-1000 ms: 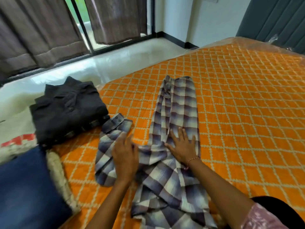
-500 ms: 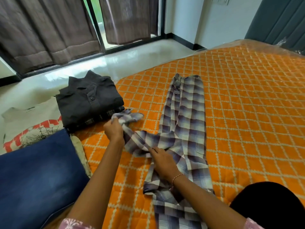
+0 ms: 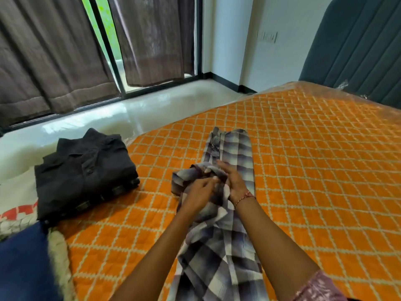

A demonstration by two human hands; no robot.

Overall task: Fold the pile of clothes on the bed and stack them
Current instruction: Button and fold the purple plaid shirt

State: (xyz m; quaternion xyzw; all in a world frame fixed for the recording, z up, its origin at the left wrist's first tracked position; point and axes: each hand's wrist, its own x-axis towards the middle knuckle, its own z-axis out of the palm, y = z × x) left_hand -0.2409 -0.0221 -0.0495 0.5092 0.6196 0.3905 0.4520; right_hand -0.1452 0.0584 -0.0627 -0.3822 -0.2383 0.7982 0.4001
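Two garments in play. Far left: blue pillow (image 3: 21, 263) at the frame edge, patterned cloth (image 3: 19, 216) behind it. Next right, black shirt (image 3: 84, 170) sits folded, collar up, near the bed's left edge; likely the base of the stack, parked clear of the work area. Bed (image 3: 303, 159) has an orange quilted cover.

Centre: plaid shirt (image 3: 230, 153) lies lengthwise along the bed, already narrowed to a long strip, so the side folds look done. Its sleeve (image 3: 184, 177) is bunched up off the cover, raised over the strip, probably to be laid in along the body.

Left hand (image 3: 200, 193): forearm reaching in from below, fingers curled and pinching the sleeve cloth. Right hand (image 3: 233, 182): just beside the left, wrist with thread bracelet (image 3: 245, 197), palm turned inward; fingers look wrapped into the same bunch, though the blur hides the exact hold. Both hands nearly touching over the strip.

Judgement: mid-fold on the second garment; crosswise folds and stacking on the black shirt remain.
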